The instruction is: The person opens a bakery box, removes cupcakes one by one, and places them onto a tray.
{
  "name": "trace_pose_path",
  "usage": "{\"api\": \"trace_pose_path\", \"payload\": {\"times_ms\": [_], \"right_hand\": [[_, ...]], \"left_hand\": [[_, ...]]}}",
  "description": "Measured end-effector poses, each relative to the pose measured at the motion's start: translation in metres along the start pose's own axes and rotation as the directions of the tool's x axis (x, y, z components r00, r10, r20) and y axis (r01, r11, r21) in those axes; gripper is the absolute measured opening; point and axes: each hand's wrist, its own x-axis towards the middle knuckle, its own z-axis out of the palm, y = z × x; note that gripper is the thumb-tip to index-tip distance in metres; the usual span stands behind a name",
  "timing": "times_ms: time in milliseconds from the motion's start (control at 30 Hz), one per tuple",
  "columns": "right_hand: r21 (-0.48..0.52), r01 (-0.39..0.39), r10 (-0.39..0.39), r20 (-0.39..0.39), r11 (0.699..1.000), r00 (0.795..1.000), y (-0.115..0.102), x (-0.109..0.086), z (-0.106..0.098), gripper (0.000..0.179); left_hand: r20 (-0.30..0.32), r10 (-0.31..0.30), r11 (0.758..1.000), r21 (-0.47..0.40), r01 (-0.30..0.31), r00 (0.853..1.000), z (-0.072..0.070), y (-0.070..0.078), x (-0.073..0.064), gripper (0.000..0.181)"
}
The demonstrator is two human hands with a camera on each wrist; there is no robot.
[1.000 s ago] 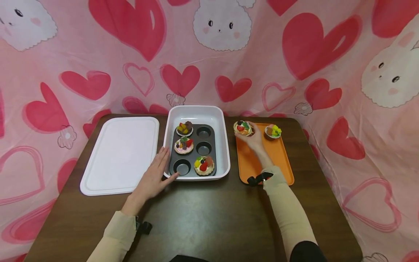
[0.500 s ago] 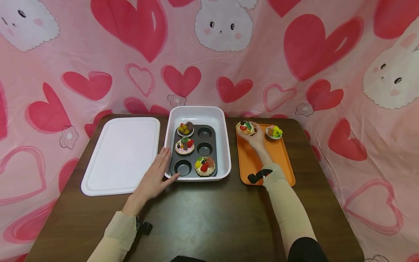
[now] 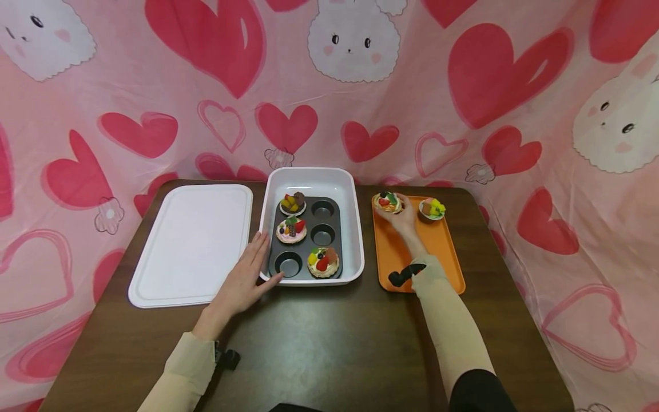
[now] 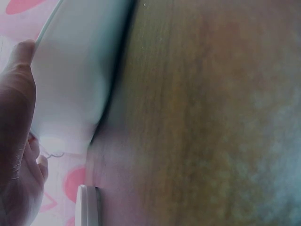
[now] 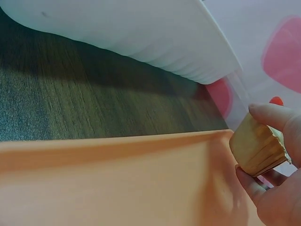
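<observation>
My right hand [image 3: 404, 220] pinches a toy fruit tart [image 3: 387, 202] at the back left corner of the orange tray [image 3: 393, 266]. In the right wrist view, thumb and fingers are on either side of the tart's brown pleated cup [image 5: 256, 146], which is tilted. With fingers straight, my left hand [image 3: 241, 280] rests on the left and front rim of the white basin [image 3: 355, 229]. Inside the basin lies a dark muffin pan [image 3: 305, 240]. It holds a chocolate fruit cupcake [image 3: 292, 202], a pink cream tart [image 3: 291, 230] and a strawberry tart [image 3: 323, 263]; its other cups are bare.
Another fruit cupcake [image 3: 432, 209] stands at the orange tray's back right. To the left of the basin lies a white tray [image 3: 193, 246]. The brown table [image 3: 329, 343] backs onto a pink heart-patterned cloth [image 3: 288, 68].
The head view has shifted slightly. The right hand and its fruit tart have moved barely to the right over the orange tray; the left hand stays on the basin rim.
</observation>
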Motion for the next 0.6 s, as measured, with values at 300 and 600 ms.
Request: {"api": "trace_pose_path", "payload": {"times_ms": [300,600], "right_hand": [[-0.023,0.016,-0.016,-0.02,1.0,1.0,0.008,0.006,0.003,0.079],[-0.06,0.044,-0.046,-0.029,0.997,0.998,0.011,0.006,0.006,0.077]], "left_hand": [[0.002,-0.007,1.0,-0.007,0.007,1.0,0.001,0.0,0.0,0.104],[-0.009,-0.004,1.0,-0.007,0.004,1.0,0.003,-0.002,0.001,0.104]]}}
